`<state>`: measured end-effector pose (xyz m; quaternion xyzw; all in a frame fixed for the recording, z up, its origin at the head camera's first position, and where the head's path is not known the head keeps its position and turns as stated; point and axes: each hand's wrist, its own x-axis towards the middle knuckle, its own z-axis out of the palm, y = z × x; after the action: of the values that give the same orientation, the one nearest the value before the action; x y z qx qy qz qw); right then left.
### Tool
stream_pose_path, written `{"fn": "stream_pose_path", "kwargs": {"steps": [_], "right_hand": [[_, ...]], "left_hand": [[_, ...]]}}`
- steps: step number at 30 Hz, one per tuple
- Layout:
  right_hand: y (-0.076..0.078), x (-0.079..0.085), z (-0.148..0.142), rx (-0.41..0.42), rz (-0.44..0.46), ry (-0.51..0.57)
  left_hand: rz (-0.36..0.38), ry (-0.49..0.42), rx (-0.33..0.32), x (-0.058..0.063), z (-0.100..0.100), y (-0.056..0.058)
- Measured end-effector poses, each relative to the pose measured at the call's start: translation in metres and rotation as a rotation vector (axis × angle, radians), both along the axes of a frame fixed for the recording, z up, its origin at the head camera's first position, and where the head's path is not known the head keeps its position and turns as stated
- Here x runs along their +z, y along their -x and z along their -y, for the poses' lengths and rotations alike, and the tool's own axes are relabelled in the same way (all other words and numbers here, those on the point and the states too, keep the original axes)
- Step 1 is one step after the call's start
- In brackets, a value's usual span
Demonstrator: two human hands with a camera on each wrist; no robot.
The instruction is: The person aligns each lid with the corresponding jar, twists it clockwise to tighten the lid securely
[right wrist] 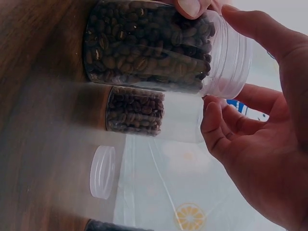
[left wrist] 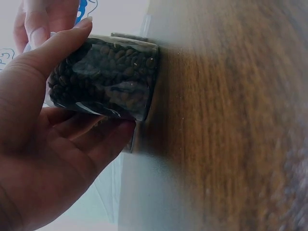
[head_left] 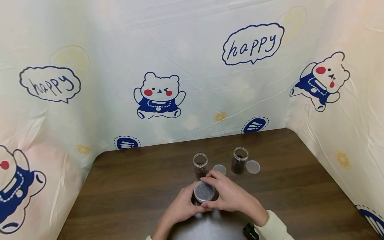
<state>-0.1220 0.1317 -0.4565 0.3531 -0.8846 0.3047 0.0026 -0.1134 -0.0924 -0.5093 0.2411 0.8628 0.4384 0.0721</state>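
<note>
A clear plastic jar (right wrist: pixel 149 48) of dark coffee beans stands upright at the front middle of the table, its base at the wood. My left hand (head_left: pixel 183 205) grips its side, thumb on one face and fingers round the other, as the left wrist view shows. A translucent lid (head_left: pixel 204 191) covers the jar's mouth. Round the lid's edge curl the thumb and fingers of my right hand (head_left: pixel 231 193). In the right wrist view some bare space shows between the beans and the lid.
Just behind the hands stands a second bean jar (head_left: pixel 200 171), lidless, with a loose lid (head_left: pixel 220 169) beside it. Farther right is a third open jar (head_left: pixel 239 163) with another lid (head_left: pixel 253 167) lying by it. A printed curtain (head_left: pixel 192 60) surrounds the brown table (head_left: pixel 129 186).
</note>
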Motion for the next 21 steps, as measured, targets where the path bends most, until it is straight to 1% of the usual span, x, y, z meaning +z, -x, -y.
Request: {"fn": "stream_pose_path", "kwargs": {"steps": [3,8,13,21], "right_hand": [[-0.001,0.0,0.001,-0.015,-0.004,0.005],[-0.003,-0.002,0.003,-0.05,0.009,0.012],[-0.006,-0.003,0.006,-0.088,0.016,0.025],[-0.01,-0.005,0.013,-0.19,0.003,0.053]], "left_hand": [[-0.01,0.003,0.0,0.0,0.0,0.0],[0.0,0.003,-0.001,0.001,0.0,0.0],[-0.017,0.004,0.009,0.001,0.0,0.0],[-0.012,-0.003,0.019,0.001,-0.001,-0.001]]}}
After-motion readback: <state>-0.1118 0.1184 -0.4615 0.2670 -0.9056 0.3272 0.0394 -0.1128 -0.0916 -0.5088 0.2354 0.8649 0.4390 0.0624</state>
